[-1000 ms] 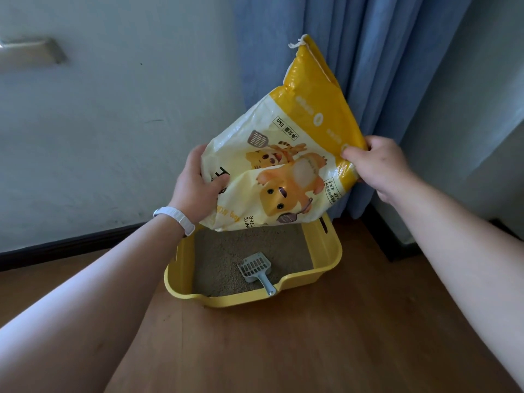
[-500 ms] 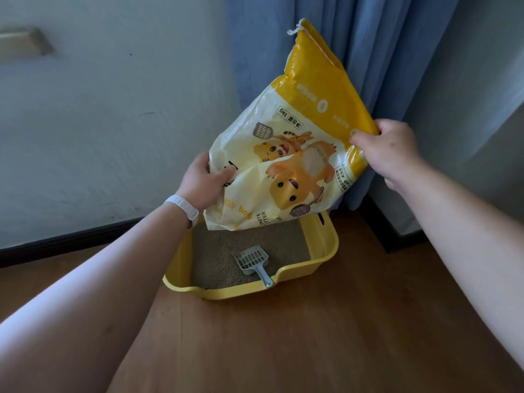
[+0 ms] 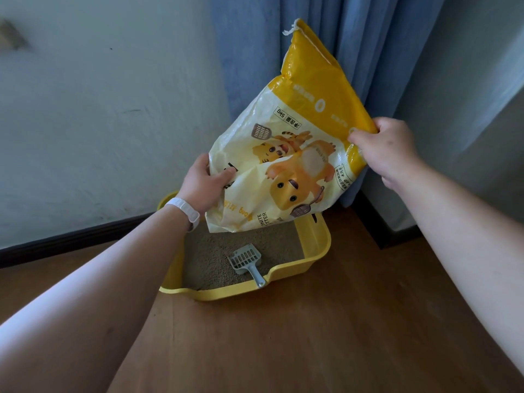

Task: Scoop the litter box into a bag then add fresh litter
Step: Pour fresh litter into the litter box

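Wooden floor across the bottom of the frame, pale wall filling the upper left, blue curtain hanging at upper centre. In front of that curtain is the litter bag, yellow and cream, tilted and upside down at centre frame, just above the box's far end. Its print reads inverted: "5kg" in a small box, cartoon cats below it, and the fragments "NITE" and "TTER" along the low edge; the smaller lettering is too fine to read.

Below it, on the floor, sits the yellow litter box, its brown litter showing. The bag hides the box's far end and the left forearm covers its left wall.

The right hand grips the bag's upper right corner, fingers curled tight on the plastic. The left hand holds the lower left edge, thumb pressed on the front, the other fingers hidden behind it.

A grey scoop lies on the litter, handle on the near rim. A white wristband rings the left wrist.

Compared with a second ago, the bag's raised corner sits a touch higher; the scoop hasn't budged.
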